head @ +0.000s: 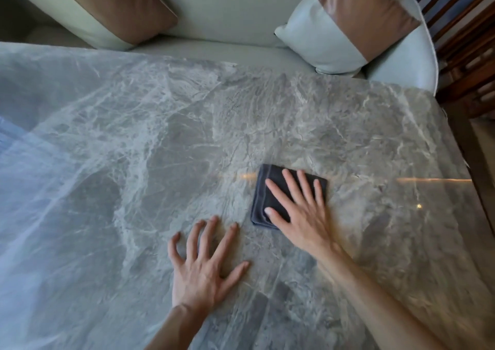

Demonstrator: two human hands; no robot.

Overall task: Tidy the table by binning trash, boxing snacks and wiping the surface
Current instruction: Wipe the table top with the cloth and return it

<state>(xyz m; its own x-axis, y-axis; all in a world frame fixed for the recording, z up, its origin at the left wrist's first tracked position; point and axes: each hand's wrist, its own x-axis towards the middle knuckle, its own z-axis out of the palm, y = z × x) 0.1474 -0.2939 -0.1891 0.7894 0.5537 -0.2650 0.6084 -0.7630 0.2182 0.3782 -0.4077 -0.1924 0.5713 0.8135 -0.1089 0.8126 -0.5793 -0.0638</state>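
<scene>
Step in hand: the person is wiping the marble table [160, 140]; judging by the bare top, binning and boxing are probably done.
Cloth: a dark folded cloth [263, 197] is lying flat on the table, right of centre in the frame.
Right hand [297, 207]: it is lying open and flat on the cloth, fingers spread and pressing down, gripping nothing.
Left hand [203, 266]: it is bracing on bare marble at lower centre, just beside the cloth but apart from it, fingers spread and slightly arched, holding nothing.
Doing it well: I judge that keeping the palm over the cloth's middle is helping the fold stay together; overlapping straight passes should be covering the top evenly.
Unwiped ground: the glossy upper left of the frame is looking hardest to reach.
Risk: pressing through fingertips alone could be bunching the fold.
Far edge: cushions [345, 28] are sitting beyond the table at the top.
</scene>
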